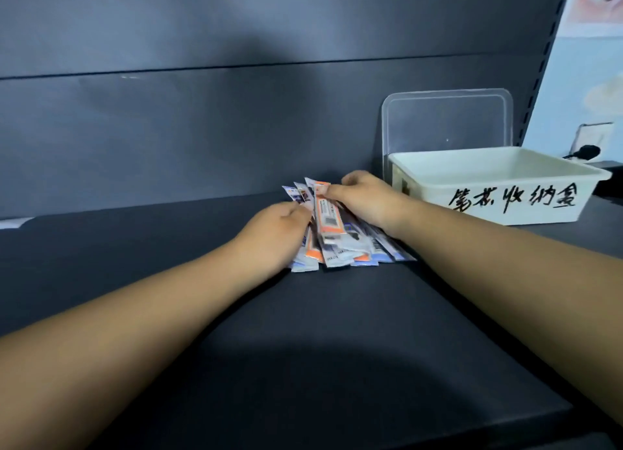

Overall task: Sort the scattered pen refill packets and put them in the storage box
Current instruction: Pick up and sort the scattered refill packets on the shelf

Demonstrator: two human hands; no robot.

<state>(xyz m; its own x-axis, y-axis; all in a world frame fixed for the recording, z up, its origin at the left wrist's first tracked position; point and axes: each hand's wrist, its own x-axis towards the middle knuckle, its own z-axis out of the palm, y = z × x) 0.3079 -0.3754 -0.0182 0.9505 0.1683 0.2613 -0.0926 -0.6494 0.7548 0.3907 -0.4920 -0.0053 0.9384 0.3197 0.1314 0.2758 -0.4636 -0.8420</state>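
Refill packets (337, 234) between both gripping hands

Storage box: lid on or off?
Off. The storage box stands open-topped on the shelf, and its clear lid leans upright against the wall behind it.

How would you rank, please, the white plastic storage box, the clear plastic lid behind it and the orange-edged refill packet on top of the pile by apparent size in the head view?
1. White plastic storage box.
2. Clear plastic lid, partly hidden by the box.
3. Orange-edged refill packet, though nearer the camera.
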